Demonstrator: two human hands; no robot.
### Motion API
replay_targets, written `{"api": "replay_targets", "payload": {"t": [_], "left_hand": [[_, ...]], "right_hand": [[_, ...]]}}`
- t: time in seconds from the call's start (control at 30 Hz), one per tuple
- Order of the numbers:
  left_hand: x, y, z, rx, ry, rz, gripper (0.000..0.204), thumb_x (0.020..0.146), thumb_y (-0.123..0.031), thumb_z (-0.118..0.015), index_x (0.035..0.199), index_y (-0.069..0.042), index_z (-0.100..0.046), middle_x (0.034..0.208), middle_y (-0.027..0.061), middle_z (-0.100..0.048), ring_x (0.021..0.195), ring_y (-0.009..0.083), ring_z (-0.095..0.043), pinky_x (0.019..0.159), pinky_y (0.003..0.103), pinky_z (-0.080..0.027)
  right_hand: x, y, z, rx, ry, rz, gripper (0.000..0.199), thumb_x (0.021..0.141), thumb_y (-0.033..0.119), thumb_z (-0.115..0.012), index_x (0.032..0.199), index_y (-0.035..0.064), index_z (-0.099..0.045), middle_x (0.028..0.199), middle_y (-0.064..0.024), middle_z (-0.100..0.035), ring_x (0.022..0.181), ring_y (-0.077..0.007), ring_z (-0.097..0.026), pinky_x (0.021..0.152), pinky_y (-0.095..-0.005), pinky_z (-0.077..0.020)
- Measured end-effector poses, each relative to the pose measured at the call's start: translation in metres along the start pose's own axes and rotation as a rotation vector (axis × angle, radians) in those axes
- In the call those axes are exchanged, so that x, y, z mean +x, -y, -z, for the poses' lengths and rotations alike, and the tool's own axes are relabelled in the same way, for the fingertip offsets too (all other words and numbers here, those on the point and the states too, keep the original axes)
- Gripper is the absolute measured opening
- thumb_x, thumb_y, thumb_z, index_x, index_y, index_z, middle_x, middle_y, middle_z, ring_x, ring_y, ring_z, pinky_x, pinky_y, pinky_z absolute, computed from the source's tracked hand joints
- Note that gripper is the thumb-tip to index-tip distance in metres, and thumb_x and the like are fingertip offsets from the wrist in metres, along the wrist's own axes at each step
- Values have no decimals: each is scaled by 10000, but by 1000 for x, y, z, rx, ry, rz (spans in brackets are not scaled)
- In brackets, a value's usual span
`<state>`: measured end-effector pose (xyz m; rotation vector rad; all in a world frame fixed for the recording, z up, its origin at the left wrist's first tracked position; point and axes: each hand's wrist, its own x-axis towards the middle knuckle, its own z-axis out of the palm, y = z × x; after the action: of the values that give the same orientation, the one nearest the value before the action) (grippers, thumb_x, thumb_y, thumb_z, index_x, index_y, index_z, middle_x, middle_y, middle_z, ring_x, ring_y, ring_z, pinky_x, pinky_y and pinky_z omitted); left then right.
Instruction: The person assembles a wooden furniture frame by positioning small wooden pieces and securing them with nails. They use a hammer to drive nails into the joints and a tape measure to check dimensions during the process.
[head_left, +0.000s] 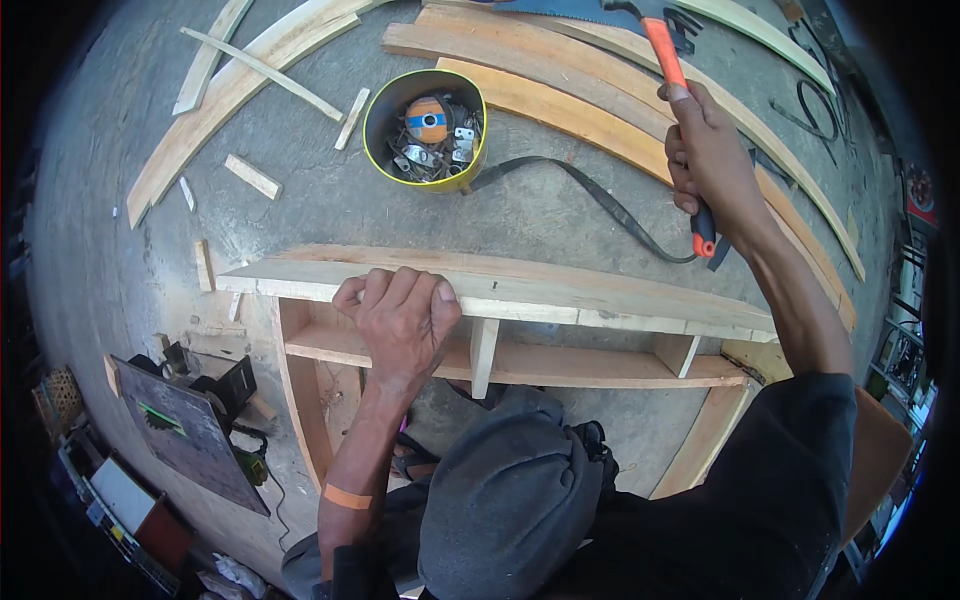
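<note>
Left hand (400,322): fingers curled over the near edge of the top board (560,288) of the wooden frame (520,365), gripping it left of centre. Right hand (712,165): fist closed round the orange hammer handle (668,60), raised above the board's right end. Bare concrete floor (330,215) separates the board's far edge from the yellow tin (425,130) and the planks (560,80).

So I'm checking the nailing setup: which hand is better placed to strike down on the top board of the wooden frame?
The right hand: it grips the orange-handled hammer, raised above the top board. The left hand is busy, curled over that board's near edge and holding it on the wooden frame.
</note>
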<state>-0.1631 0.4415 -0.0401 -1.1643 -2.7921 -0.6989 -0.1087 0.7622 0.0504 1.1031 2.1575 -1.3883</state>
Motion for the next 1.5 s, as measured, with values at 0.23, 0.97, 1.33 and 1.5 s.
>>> {"api": "replay_targets", "payload": {"t": [0.23, 0.97, 1.33, 1.5], "left_hand": [[-10, -4, 4, -21, 24, 33, 235, 950, -278, -601, 782, -134, -681, 743, -17, -584, 760, 193, -506, 892, 403, -287], [-5, -6, 8, -20, 34, 17, 238, 959, -268, -576, 799, -126, -682, 755, 4, -582, 766, 222, -509, 900, 411, -293], [-24, -15, 10, 4, -79, 9, 250, 960, -241, -609, 1115, -49, -648, 1129, 141, -579, 1109, 315, -510, 1055, 519, -314], [-101, -67, -24, -407, 295, 486, 455, 914, -204, -700, 1278, 34, -564, 1287, 295, -532, 1245, 461, -504, 1005, 538, -436]], "right_hand": [[1, 4, 8, -145, 224, -73, 458, 1123, 441, -370, 1386, 103, -532, 675, 32, -404, 427, -84, -409, 379, -269, -369], [-9, -14, -7, -424, 460, -58, 394, 1118, 449, -404, 1221, 97, -548, 723, -4, -461, 570, -110, -523, 495, -312, -463], [6, -45, -16, -537, 758, 84, 476, 1102, 485, -406, 1337, 98, -553, 787, -160, -635, 597, -253, -644, 613, -428, -523], [-7, -34, -18, -535, 739, 4, 478, 1109, 466, -408, 1400, 112, -544, 756, -141, -619, 548, -237, -613, 606, -420, -517]]}}
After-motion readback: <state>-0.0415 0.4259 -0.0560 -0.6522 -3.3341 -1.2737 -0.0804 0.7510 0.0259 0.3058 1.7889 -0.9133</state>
